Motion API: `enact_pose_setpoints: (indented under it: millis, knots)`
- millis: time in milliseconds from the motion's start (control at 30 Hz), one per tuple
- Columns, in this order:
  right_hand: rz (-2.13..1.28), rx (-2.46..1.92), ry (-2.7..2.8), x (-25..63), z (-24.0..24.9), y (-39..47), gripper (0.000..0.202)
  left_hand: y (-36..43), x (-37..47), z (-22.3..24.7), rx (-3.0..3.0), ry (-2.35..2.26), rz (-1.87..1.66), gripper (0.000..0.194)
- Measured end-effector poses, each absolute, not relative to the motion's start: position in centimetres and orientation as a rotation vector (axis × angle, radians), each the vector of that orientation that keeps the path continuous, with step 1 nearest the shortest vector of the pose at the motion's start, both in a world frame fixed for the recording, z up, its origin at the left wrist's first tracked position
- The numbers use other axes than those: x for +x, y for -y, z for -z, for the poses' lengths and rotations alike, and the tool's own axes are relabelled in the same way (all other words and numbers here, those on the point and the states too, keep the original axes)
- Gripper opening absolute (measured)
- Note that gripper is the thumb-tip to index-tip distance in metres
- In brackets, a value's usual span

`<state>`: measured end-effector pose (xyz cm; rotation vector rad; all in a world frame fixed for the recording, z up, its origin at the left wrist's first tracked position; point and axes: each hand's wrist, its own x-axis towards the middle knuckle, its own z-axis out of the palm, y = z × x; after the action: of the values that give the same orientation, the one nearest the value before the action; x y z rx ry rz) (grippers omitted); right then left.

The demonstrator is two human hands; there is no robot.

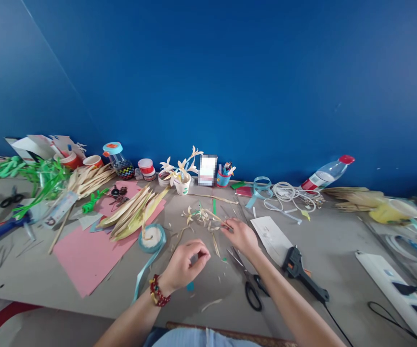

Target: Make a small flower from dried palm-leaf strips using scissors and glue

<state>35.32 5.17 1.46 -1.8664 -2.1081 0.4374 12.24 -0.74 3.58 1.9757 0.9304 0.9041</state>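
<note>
And here at mid-counter point(203, 284), a loose cluster of cream-coloured, flower-like pieces with slim, curling, dried-husk petals point(201, 215) lies low and flat, its pointed tips splaying in several directions! Right at its edge, a thin, tan, stalk-like strip point(226, 224) slants up to the fingertips of the right hand point(241, 234); pinched or merely touched, it's too small to call. Just below the cluster, a narrow, pale, dry husk strip point(216, 244) runs lengthwise on the surface, near end towards the wearer. Over to the left, a bent, straw-coloured husk strip point(183, 233) lies kinked, beyond the left hand point(186, 265).
</note>
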Motion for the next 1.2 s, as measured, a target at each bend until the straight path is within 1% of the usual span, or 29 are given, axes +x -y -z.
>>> enact_pose_setpoints:
  millis: [267, 467, 600, 667, 800, 933, 1033, 1200]
  knots:
    - [-0.389, -1.842, 2.077, 36.1, -1.8, -5.8, 0.009, 0.9, 12.4, -3.5, 1.969, -0.91, -0.899, 0.013]
    - [-0.382, -1.897, 2.079, 35.2, -1.4, -7.6, 0.004, 0.9, 12.4, -3.5, 1.967, -0.921, -0.893, 0.014]
    - [-0.406, -1.941, 2.067, 34.9, -1.3, -8.6, 0.02, 0.9, 12.3, -3.6, 1.961, -0.928, -0.914, 0.013]
    - [-0.381, -1.985, 2.009, 35.1, -1.6, -9.1, 0.021, 0.9, 12.3, -3.5, 1.96, -0.928, -0.916, 0.013]
    - [-0.312, -2.024, 1.892, 35.5, -2.5, -9.5, 0.015, 1.0, 12.3, -3.4, 1.97, -0.928, -0.9, 0.013]
    - [-0.387, -1.878, 1.987, 35.3, -3.0, -8.1, 0.01, 1.0, 12.3, -3.5, 1.989, -0.929, -0.88, 0.013]
    - [-0.438, -1.801, 2.047, 35.4, -3.1, -6.2, 0.014, 0.9, 12.3, -3.4, 2.006, -0.928, -0.87, 0.013]
    - [-0.387, -1.831, 2.036, 36.8, -2.9, -2.8, 0.019, 0.7, 12.2, -2.9, 1.97, -1.007, -0.947, 0.015]
